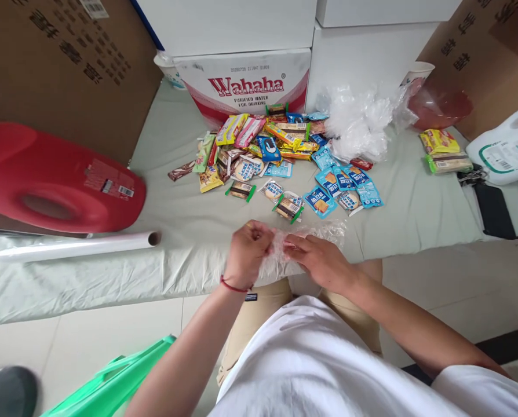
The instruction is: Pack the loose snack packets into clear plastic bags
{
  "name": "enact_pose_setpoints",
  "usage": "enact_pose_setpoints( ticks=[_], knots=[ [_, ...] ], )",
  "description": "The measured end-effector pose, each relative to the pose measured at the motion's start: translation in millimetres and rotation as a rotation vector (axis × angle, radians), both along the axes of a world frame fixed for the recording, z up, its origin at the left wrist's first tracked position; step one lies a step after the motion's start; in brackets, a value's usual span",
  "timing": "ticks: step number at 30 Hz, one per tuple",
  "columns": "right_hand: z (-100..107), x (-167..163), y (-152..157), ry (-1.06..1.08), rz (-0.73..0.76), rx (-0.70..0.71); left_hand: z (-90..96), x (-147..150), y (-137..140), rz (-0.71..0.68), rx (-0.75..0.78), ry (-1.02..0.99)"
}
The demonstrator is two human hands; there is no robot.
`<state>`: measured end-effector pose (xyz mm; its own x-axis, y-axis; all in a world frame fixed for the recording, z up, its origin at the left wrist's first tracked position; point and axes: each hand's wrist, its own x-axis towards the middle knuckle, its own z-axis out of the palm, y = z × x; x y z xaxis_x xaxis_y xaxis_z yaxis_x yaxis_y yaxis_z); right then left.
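Near the front edge of the cloth-covered table, my left hand (249,248) pinches one end of a clear plastic bag (332,231). My right hand (317,260) grips the same bag just to the right, its fingers bent around the film. The bag is crumpled between my hands and spreads out flat behind the right one. What is inside it, if anything, I cannot make out. Beyond my hands lies a loose heap of wrapped snacks (270,149). Light-blue snack packets (321,201) and green-edged wrapped biscuits (288,207) lie closest to my fingers.
A pile of clear plastic bags (358,121) sits behind the snacks, beside a Wahaha carton (250,81). On the left stand a red jug (68,174) and a film roll (80,247). To the right are a phone (495,211), a white bottle (509,147) and a red bowl (441,107).
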<state>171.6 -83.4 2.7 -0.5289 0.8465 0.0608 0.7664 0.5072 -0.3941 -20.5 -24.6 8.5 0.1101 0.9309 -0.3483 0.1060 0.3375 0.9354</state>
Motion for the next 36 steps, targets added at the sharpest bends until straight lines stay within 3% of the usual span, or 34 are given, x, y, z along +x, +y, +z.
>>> enact_pose_setpoints(
  ticks=[3,5,7,9,11,13,15,18,21,26,29,33,36],
  knots=[
    [2,13,4,0.215,0.052,-0.078,-2.4,26,-12,-0.143,0.050,-0.011],
    [3,27,6,0.408,0.003,-0.121,-8.4,36,-20,-0.189,0.234,0.128],
    [2,43,7,0.527,-0.229,-0.070,-14.7,40,-27,-0.241,0.495,0.328],
    [-1,58,7,0.484,-0.535,0.008,-19.0,40,-34,-0.300,0.695,0.488],
    [-5,69,5,0.358,-0.691,-0.080,-20.8,39,-41,-0.342,0.788,0.597],
    [-9,78,2,0.320,-0.692,-0.314,-21.3,38,-46,-0.373,0.833,0.680],
    [-11,85,-1,0.420,-0.669,-0.469,-21.8,38,-49,-0.402,0.862,0.726],
    [-8,93,-4,0.612,-0.710,-0.395,-24.6,39,-51,-0.416,0.894,0.732],
    [-4,91,-7,0.655,-0.790,-0.342,-29.1,39,-51,-0.399,0.917,0.749],
    [-9,69,-14,0.650,-0.859,-0.440,-34.7,42,-53,-0.370,0.994,0.802],
    [-5,48,-10,0.720,-0.857,-0.388,-36.2,45,-55,-0.384,1.044,0.843],
    [15,9,7,0.479,-0.814,-0.288,-37.6,48,-53,-0.428,1.091,0.896],
    [27,-13,11,0.265,-0.705,-0.271,-37.0,44,-50,-0.464,1.104,0.802]
  ],
)
